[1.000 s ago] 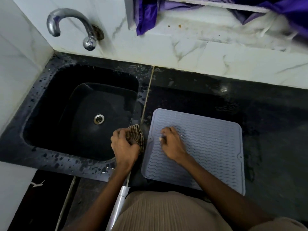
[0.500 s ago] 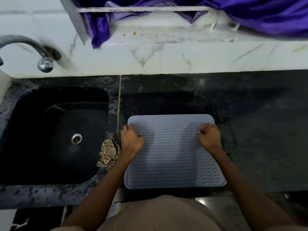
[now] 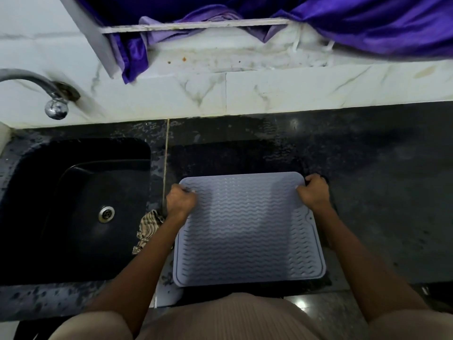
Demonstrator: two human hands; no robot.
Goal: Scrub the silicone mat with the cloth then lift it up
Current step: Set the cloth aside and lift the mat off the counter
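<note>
Nearest me, the grey silicone mat (image 3: 247, 231) hangs tilted over the front edge of the black counter (image 3: 380, 192), its near edge above my lap. I have my left hand (image 3: 181, 201) clamped on its far-left corner and my right hand (image 3: 315, 191) clamped on its far-right corner. The striped cloth (image 3: 147, 229) lies at the sink (image 3: 73, 204) rim beside my left forearm, with the tap (image 3: 52, 104) on the marble wall beyond.
</note>
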